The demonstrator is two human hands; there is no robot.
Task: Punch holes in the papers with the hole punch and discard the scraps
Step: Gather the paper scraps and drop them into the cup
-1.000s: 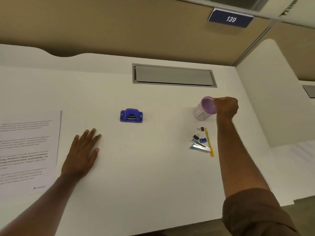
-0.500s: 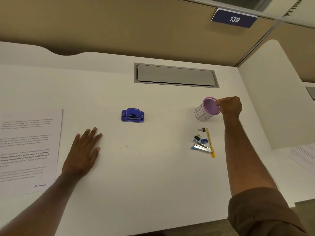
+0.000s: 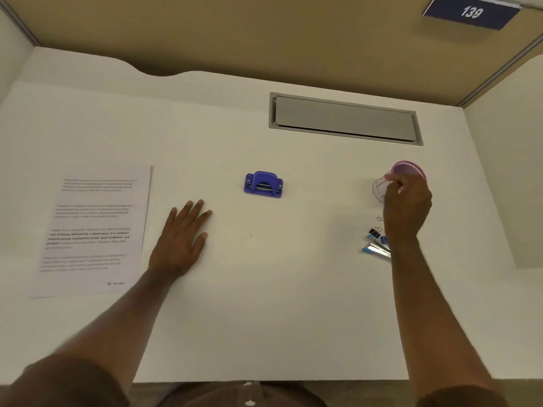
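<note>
A blue hole punch [image 3: 263,185] stands in the middle of the white desk [image 3: 279,304]. A printed sheet of paper [image 3: 94,230] lies at the left. My left hand [image 3: 182,239] rests flat on the desk between the paper and the punch, fingers spread, holding nothing. At the right, my right hand [image 3: 407,204] grips a small clear cup with a purple rim [image 3: 407,169], which is tilted; the hand covers most of its body.
Binder clips [image 3: 373,233], a blue-tipped staple remover [image 3: 376,249] and a paper clip [image 3: 380,219] lie just below the cup, partly under my right wrist. A grey cable hatch [image 3: 343,118] is set into the back of the desk. Partition walls close the back and right.
The camera has shifted, bringing the whole sheet into view. My right hand has moved from the cup's right side over its front. My left hand has stayed flat on the desk.
</note>
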